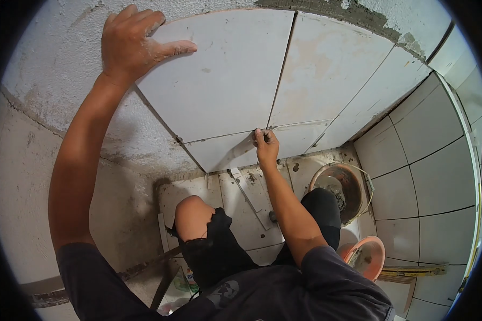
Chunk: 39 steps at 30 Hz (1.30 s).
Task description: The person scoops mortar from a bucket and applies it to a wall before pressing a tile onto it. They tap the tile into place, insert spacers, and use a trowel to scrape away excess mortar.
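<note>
My left hand [131, 45] grips the upper left corner of a large white wall tile [219, 69]. Its thumb lies along the tile's face, and the other fingers bend over the edge towards the rough wall. Low on the tile, my right hand [265, 144] is closed in a pinch at the joint where several tiles meet. Whatever is between those fingertips is too small to make out. To the right stands another white tile [326, 69] with pale smears, and a row of shorter tiles [225, 155] runs beneath.
A bucket [311, 182] with grey mortar residue stands on the floor at right, near an orange basin [380, 254]. Between my knees lie a flat strip [249, 198] and a dark-headed tool [273, 216]. A yellow level [418, 270] rests by the tiled right wall [439, 176].
</note>
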Available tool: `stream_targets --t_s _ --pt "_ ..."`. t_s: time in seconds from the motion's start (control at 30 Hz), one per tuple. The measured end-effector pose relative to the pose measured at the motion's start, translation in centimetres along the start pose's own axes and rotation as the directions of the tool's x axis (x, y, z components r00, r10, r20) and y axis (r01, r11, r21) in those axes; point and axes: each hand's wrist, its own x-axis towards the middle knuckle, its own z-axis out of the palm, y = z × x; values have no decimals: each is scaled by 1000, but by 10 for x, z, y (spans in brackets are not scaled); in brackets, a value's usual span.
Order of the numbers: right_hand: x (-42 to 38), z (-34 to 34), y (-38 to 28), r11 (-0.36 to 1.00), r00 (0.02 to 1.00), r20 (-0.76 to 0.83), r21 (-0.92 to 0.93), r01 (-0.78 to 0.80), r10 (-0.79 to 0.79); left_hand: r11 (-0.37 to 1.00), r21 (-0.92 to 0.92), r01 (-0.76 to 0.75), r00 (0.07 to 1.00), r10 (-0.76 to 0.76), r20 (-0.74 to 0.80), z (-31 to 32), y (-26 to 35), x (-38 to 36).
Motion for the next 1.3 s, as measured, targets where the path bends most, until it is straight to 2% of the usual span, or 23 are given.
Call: stream_targets --t_s 0.07,0.3,0.4,0.47,0.5,0.57,0.63,0.7,0.73,0.77,0.8,0.87,0.93,0.97,1.03,1.07,1.13,1.2,1.23,1.3 --pt "0 3 -2 996 998 -53 82 17 -13 1000 -1 2 1000 -2 6 0 -1 -1" --pt "0 2 -4 996 998 -63 84 12 -7 997 62 54 998 -56 40 0 3 -2" --pt "-1 -7 -6 999 999 -29 32 -29 29 997 70 20 1000 -18 -24 1 3 -1" --pt "-3 -23 -11 995 993 66 -34 -97 99 998 62 25 1000 -24 -10 1 3 -3" --pt "-2 -33 -17 995 994 60 -37 -92 94 997 66 29 1000 -30 8 2 2 -3" --pt "-3 -57 -32 909 916 249 -356 -215 315 997 63 35 999 -35 6 2 2 -3" --pt "-8 -78 -69 871 899 305 -469 -145 314 997 64 41 999 -41 10 3 3 -2" --pt "-7 -104 -106 846 894 281 -505 -171 349 996 78 38 999 -36 -29 2 5 -1" --pt "-4 -126 -105 870 912 253 -458 -183 324 994 107 38 999 -37 -9 0 5 -2" --pt "-5 -146 -115 923 924 294 -363 -128 244 994 111 11 1000 -12 8 0 6 -1" --pt "-14 -160 -128 936 963 166 -317 -153 214 993 116 -13 1000 10 24 -3 5 0" --pt "-25 -201 -133 903 984 -19 -396 -169 176 994 112 -1 998 -7 70 -9 3 2" --pt "-32 -255 -107 857 988 -69 -490 -156 141 996 91 12 995 -21 101 -11 1 4" --pt "-38 -261 -98 858 989 -49 -492 -148 143 997 75 16 997 -22 79 -8 1 3" --pt "-46 -270 -86 868 973 -166 -444 -221 163 998 57 27 996 -32 79 -5 0 2" --pt "-46 -259 -89 866 973 -158 -448 -223 169 998 61 33 995 -38 87 -5 1 0" --pt "-46 -209 -108 782 997 80 -622 39 14 999 48 23 996 -27 84 -6 0 0" --pt "-39 -167 -108 639 963 191 -721 270 -192 998 47 34 995 -39 97 -7 0 -1" --pt "-46 -131 -131 691 972 214 -687 222 -100 998 37 43 993 -47 113 -7 -2 -1" --pt "-45 -87 -126 749 943 328 -610 258 -58 998 44 52 990 -57 130 -8 -3 -1"
